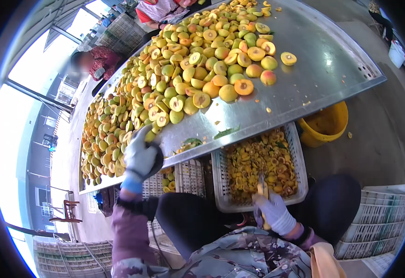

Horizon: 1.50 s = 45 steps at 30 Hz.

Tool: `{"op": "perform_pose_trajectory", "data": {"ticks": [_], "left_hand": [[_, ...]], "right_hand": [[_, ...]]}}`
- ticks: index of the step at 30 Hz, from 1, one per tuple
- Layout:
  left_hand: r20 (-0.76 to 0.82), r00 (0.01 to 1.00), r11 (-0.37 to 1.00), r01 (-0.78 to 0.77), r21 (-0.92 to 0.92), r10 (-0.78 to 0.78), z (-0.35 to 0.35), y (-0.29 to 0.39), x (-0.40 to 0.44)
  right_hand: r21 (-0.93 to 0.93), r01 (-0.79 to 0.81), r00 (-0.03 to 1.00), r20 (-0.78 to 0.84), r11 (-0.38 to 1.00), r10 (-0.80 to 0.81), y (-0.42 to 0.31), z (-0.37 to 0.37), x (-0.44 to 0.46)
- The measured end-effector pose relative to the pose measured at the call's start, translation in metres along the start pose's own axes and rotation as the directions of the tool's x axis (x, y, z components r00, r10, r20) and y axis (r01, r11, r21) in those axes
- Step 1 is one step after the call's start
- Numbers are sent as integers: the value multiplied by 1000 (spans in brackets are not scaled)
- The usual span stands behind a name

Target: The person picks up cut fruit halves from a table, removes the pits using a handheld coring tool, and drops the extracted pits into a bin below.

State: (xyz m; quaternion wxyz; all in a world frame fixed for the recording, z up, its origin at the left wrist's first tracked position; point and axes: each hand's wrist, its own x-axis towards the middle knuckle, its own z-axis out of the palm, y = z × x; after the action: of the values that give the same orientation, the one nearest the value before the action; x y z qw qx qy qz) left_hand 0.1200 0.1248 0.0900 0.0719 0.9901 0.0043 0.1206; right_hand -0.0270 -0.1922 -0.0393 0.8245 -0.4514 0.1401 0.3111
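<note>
Halved yellow-orange peaches (201, 99), many showing reddish centres, are heaped on a metal table (323, 92). My left hand (140, 153), in a pale glove with a dark band, reaches over the table's near edge. Its fingers stretch out to a greenish-yellow peach piece (150, 136) at the edge of the heap; whether they grip it is hard to see. Lower right, my right hand (276, 214), also gloved, is closed around a yellow-handled tool (262, 189) with a thin metal end. That tool points over a white crate (221, 185) filled with peach scraps (258, 162).
A yellow bucket (325, 125) stands right of the scrap crate. Another crate (188, 178) with fruit sits under the table's near edge. Stacked crates (374, 222) stand at my right. Two people (105, 60) (158, 11) are along the table's far side. Leaves (226, 133) lie near its edge.
</note>
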Motion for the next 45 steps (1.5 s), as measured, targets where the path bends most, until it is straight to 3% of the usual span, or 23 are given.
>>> {"op": "perform_pose_trajectory", "data": {"ticks": [1, 2, 5, 7, 9, 11, 15, 16, 17, 19, 20, 21, 24, 28, 29, 31, 32, 35, 36, 40, 43, 45], "left_hand": [[107, 994, 995, 7, -97, 3, 17, 10, 26], [83, 994, 989, -57, -133, 68, 42, 15, 48], [226, 973, 990, -13, -137, 44, 105, 39, 102], [262, 965, 1000, -17, -5, 18, 139, 47, 124], [198, 980, 995, -30, 95, 10, 151, 65, 129], [252, 967, 993, 4, 119, -34, 159, 69, 134], [309, 948, 996, -60, -65, 78, 150, 64, 119], [389, 918, 968, 27, -248, 75, 141, 66, 107], [465, 881, 901, 128, -415, 89, 131, 67, 92], [538, 826, 738, 258, -624, 166, 96, 74, 58], [539, 802, 608, 301, -735, 255, 76, 84, 35], [522, 782, 457, 347, -819, 341, 64, 89, 11], [541, 761, 392, 404, -827, 357, 63, 90, -50], [543, 689, -41, 636, -771, 480, 71, 91, -113], [542, 688, -47, 638, -768, 482, 73, 95, -125], [532, 721, -189, 656, -731, 443, 78, 105, -143], [553, 744, -214, 650, -729, 374, 76, 110, -147], [492, 775, -227, 602, -766, 397, 70, 109, -150], [491, 775, -331, 620, -711, 398, 76, 107, -153], [395, 840, -360, 523, -772, 372, 82, 108, -155], [417, 858, -299, 500, -813, 301, 87, 110, -159], [360, 908, -172, 398, -901, 214, 93, 108, -162]], "right_hand": [[-132, 21, 999, 32, 991, -17, -4, 0, -2], [-232, 107, 994, -13, 967, -113, -7, 4, -2], [-377, 157, 980, -53, 913, -191, -9, -2, 4], [-410, 117, 984, -73, 905, -160, -12, -7, 10], [-458, 105, 977, -119, 883, -178, -21, -7, 10], [-478, 124, 968, -134, 869, -212, -11, -14, 18], [-482, 101, 979, -109, 870, -174, -16, -10, 15], [-510, 105, 980, -91, 854, -175, -19, -8, 13], [-510, 104, 980, -92, 854, -175, -18, -6, 11], [-714, 312, 880, -32, 627, -474, -12, -2, 8], [-789, 296, 861, -23, 538, -508, -6, -1, 6], [-790, 293, 865, -21, 539, -501, -7, 4, 3], [-878, 424, 679, 146, 222, -719, -6, 18, -1], [-925, 362, 756, 218, 117, -617, 4, 27, -6], [-927, 356, 760, 216, 114, -613, 11, 29, -7], [-950, 304, 796, 211, 73, -567, 20, 29, -7], [-961, 266, 825, 186, 76, -533, 21, 29, -9], [-956, 280, 839, 199, 87, -506, 17, 35, -15], [-948, 305, 820, 212, 93, -532, 20, 37, -16], [-949, 307, 792, 210, 76, -573, 27, 41, -14], [-948, 310, 788, 212, 75, -577, 29, 42, -16], [-964, 258, 832, 186, 68, -523, 28, 45, -17]]}}
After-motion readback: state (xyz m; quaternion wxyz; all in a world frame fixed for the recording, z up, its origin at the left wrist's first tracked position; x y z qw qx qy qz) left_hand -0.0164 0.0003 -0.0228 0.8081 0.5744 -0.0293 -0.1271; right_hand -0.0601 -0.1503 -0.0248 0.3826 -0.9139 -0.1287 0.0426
